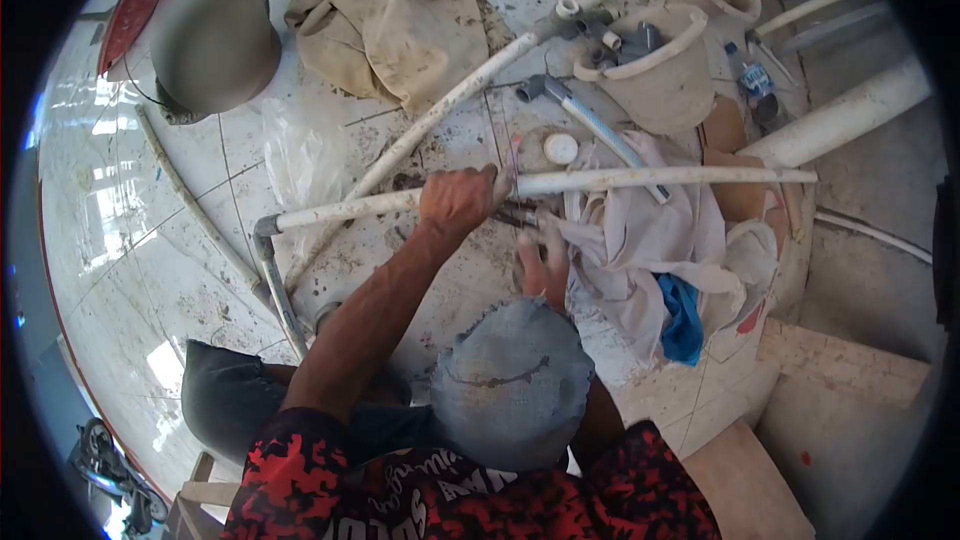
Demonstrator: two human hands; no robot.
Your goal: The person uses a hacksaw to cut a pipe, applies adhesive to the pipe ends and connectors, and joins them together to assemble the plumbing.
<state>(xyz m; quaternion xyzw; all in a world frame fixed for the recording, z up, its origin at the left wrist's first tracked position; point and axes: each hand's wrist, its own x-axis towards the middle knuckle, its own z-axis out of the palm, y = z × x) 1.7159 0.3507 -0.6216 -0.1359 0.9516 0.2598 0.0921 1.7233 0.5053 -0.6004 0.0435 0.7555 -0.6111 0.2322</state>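
Observation:
My left hand [457, 200] is wrapped round a long white plastic pipe [660, 177] that lies crosswise in front of me. A grey elbow fitting [266, 226] caps the pipe's left end, and another length runs from it toward me. My right hand [543, 262] is just below the pipe, fingers bent and dusty, beside a dark, narrow tool [518, 214]. I cannot tell what the right fingers hold. My denim-covered knee [513, 380] hides the right forearm. A white-capped container [560, 148] stands just beyond the pipe, and a crumpled pale cloth [640, 230] lies to the right.
A second long pipe [440, 112] lies diagonally behind. Grey fittings fill a pale bucket [660, 90]; a dark bucket [215, 40] stands far left. Tan cloth [420, 30], a plastic bag [300, 155], a blue rag [680, 320] and a wooden board [843, 363] lie around the dirty tiles.

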